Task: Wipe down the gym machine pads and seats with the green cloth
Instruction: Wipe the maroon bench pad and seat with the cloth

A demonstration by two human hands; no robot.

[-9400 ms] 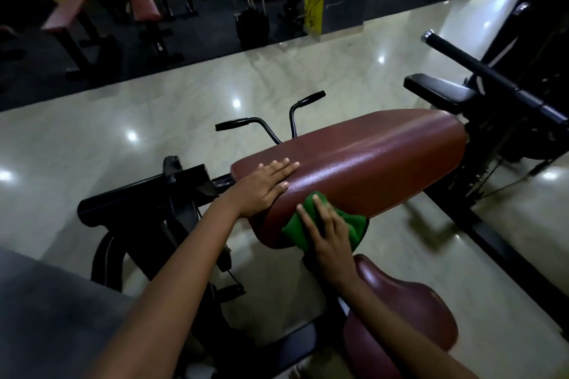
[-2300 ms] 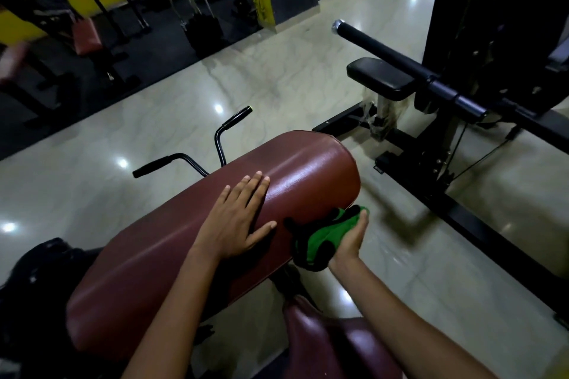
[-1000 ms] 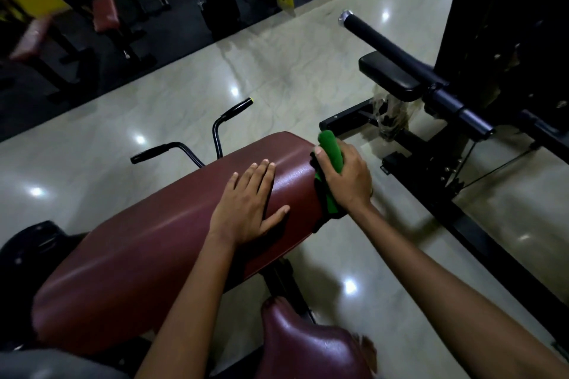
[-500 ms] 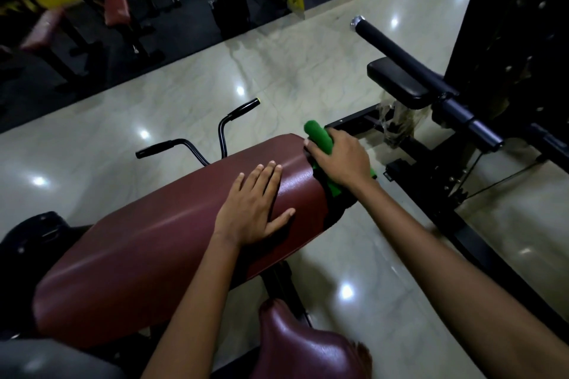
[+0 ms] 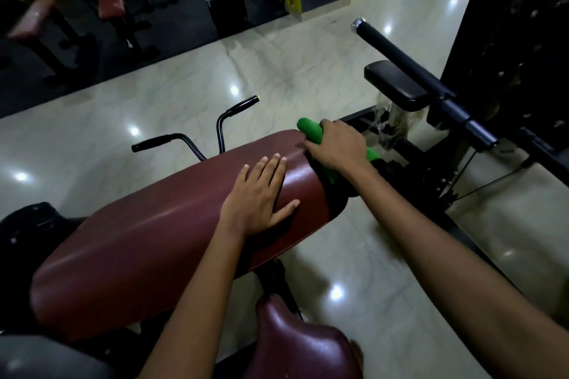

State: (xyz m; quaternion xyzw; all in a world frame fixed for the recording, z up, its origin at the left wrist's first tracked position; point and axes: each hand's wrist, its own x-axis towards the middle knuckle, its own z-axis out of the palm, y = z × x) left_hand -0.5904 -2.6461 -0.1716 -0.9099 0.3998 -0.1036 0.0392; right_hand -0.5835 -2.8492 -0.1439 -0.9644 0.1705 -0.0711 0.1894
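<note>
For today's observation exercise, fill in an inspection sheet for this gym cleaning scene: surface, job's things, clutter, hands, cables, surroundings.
Surface: long maroon pad, glossy; pale tiled floor below.
Job's things: green cloth pressed against the pad's far end; maroon seat lies nearer.
Clutter: crumpled clear plastic under the black pad.
Hands: left hand rests flat on the pad; right hand grips the cloth.
Cables: thin cable on the black machine at right.
Surroundings: two black handlebars, black roller bar, benches in dark background.
</note>
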